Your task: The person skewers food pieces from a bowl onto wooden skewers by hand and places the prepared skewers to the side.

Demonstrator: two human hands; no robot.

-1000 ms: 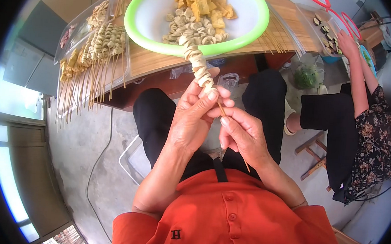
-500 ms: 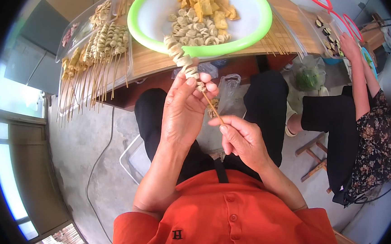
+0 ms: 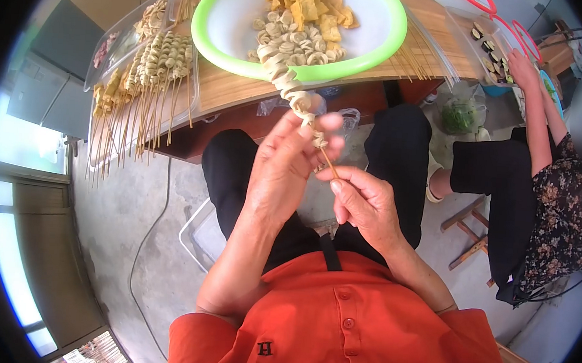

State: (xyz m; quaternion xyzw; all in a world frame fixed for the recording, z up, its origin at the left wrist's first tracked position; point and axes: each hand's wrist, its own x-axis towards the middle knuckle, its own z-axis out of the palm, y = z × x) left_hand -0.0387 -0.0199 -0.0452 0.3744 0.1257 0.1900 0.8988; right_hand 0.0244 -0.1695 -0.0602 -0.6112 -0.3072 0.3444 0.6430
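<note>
A skewer of pale, coiled food (image 3: 286, 80) slants up from my hands, its top end in front of the near rim of the green-rimmed white bowl (image 3: 209, 44). Around the lowest coils curls my left hand (image 3: 286, 161), the thumb against them and the fingertips somewhat apart and blurred. My right hand (image 3: 364, 200) pinches the bare lower end of the wooden stick between thumb and forefinger. Inside the bowl are loose pale rolls (image 3: 294, 45) and yellow-brown folded pieces (image 3: 306, 6).
Finished skewers (image 3: 154, 61) lie in a tray at the table's left, sticks overhanging the edge. Bare sticks (image 3: 414, 58) lie right of the bowl. At the right sits another person (image 3: 560, 193), one arm over a tray of dark-edged slices (image 3: 490, 54). A bag of greens (image 3: 459, 116) is below.
The skewer and my left hand have shifted slightly right and down. My left fingers have loosened and spread around the lowest coils. My right hand keeps its pinch on the stick.
</note>
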